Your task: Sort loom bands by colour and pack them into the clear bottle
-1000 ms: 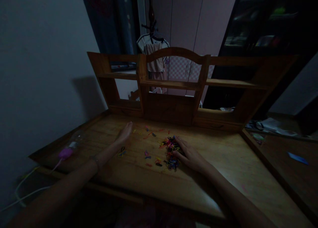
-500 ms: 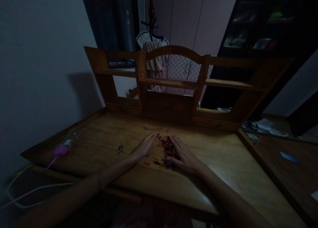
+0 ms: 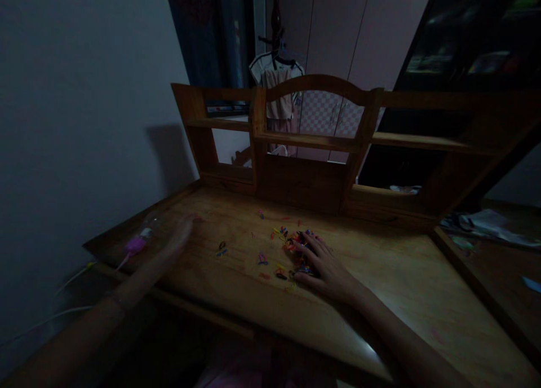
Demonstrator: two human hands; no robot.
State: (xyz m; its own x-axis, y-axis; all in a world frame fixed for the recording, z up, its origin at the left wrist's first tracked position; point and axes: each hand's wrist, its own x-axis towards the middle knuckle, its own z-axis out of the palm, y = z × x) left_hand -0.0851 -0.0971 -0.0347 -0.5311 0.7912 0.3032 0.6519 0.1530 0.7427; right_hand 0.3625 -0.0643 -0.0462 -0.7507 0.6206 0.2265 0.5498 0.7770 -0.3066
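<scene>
A pile of small colourful bands (image 3: 301, 252), looking like hair ties, lies on the wooden desk (image 3: 236, 286). My right hand (image 3: 323, 261) rests over the pile's right side, fingers spread and partly covering it. My left hand (image 3: 181, 236) is out over the desk's left part, apart from the pile. Motion smears its fingers, so whether they hold anything is unclear. Between the hands lie loose bands: a dark and blue-yellow group (image 3: 222, 248), a pink and blue group (image 3: 262, 258) and a black band (image 3: 281, 276).
A clear bottle with a pink part (image 3: 137, 243) lies at the desk's left edge, near a white cable (image 3: 71, 276). A wooden shelf unit (image 3: 310, 144) runs along the back of the desk. The wall (image 3: 105, 123) borders the left side.
My left hand has moved away from the pile to the left, towards the bottle's side. My right hand stays at the pile, its fingers more spread. The view has shifted left.
</scene>
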